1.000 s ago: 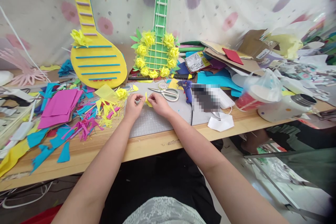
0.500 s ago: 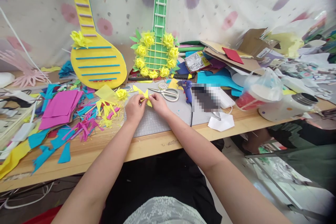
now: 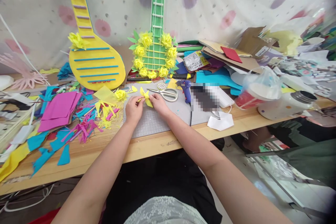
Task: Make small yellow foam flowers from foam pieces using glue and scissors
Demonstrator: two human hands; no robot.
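Between my fingertips, above the grey cutting mat (image 3: pixel 149 124), is a yellow paper flower (image 3: pixel 146 95) with pointed petals. My left hand (image 3: pixel 133 109) is closed, pinching the flower's left side. My right hand (image 3: pixel 159 104) is closed too, its fingers on the right side of the flower. Just beyond my right hand lie scissors (image 3: pixel 170 94) with pale handles. A purple glue gun (image 3: pixel 187 92) rests to their right. Left of my hands, a finished yellow paper rose (image 3: pixel 120 94) sits among yellow scraps (image 3: pixel 105 112).
A yellow cardboard instrument (image 3: pixel 97 63) and a green one (image 3: pixel 157 17) ringed with yellow roses lean on the back curtain. Magenta paper sheets (image 3: pixel 60 110) and blue scraps lie left. A white mask (image 3: pixel 221 121), a bagged cup (image 3: pixel 258 91) and an open jar (image 3: pixel 286 104) stand right.
Both hands stay together on the flower, and its petals appear slightly more turned toward me. The whole view has shifted slightly.
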